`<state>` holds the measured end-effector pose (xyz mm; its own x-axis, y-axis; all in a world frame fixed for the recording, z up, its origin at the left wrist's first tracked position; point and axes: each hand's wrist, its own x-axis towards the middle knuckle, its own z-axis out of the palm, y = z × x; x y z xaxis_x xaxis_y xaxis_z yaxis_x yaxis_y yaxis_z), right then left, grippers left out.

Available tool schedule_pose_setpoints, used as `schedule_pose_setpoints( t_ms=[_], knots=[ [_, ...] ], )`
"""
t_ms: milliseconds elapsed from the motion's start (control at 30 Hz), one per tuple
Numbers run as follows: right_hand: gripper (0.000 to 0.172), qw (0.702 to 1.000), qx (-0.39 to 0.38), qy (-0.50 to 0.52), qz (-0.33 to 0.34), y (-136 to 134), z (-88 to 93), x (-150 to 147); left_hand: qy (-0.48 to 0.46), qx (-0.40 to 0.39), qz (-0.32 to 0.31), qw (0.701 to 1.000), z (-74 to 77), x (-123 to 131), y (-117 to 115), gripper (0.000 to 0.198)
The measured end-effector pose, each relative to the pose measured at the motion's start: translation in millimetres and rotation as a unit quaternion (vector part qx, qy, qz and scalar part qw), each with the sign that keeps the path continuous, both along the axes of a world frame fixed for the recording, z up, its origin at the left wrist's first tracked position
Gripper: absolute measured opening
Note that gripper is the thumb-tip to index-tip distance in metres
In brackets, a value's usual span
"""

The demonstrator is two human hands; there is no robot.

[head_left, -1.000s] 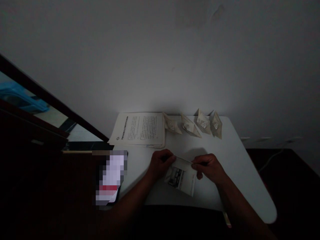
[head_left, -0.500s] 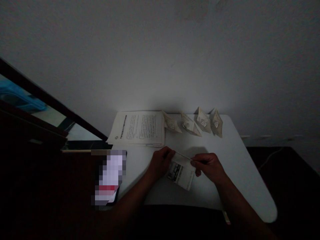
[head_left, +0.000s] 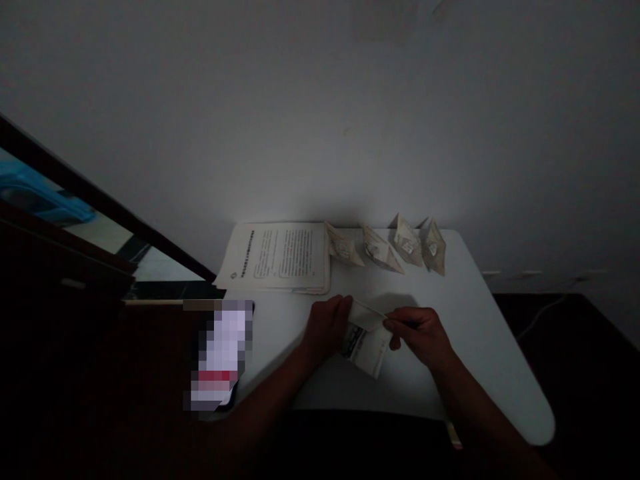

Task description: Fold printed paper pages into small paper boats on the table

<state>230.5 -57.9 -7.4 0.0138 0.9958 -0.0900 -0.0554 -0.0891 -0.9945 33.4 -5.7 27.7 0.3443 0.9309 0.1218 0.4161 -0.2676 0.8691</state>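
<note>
Between my hands, just above the white table, is a small folded sheet of printed paper with a dark picture on its left part. My left hand is closed on its upper left edge and covers part of that side. The thumb and fingers of my right hand pinch its upper right corner. The paper's top edge runs as a pale line from one hand to the other. Beyond the hands, several folded paper boats stand in a row along the table's back edge.
A stack of printed sheets lies at the table's back left, against the wall. A phone with a blurred-out screen rests at the left edge. Farther left are a dark wooden frame and a blue plastic object.
My left hand has shifted slightly right, covering more of the paper's picture side. The paper's upper part has opened a little and bends. My right hand keeps its pinch almost in place.
</note>
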Motion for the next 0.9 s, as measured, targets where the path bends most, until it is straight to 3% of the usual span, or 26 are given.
schedule_pose_setpoints(
  t_ms=[200, 400, 667, 900],
  knots=[
    [0.012, 0.999, -0.007, 0.030, 0.025, 1, 1.5, 2, -0.119, -0.099, -0.009, 0.988, -3.1, 2, -1, 0.046],
    [0.013, 0.997, -0.002, 0.073, -0.021, 3, 3.1, 1, -0.108, -0.122, -0.015, 0.986, -9.0, -9, 11, 0.047],
    [0.013, 0.993, -0.011, 0.104, -0.051, 3, 2.8, -1, -0.077, -0.184, -0.140, 0.970, -1.4, -20, 7, 0.060],
    [0.015, 0.992, -0.023, 0.120, -0.036, 4, 7.1, -3, -0.217, -0.273, -0.106, 0.931, -1.7, -8, 3, 0.065]
  ],
)
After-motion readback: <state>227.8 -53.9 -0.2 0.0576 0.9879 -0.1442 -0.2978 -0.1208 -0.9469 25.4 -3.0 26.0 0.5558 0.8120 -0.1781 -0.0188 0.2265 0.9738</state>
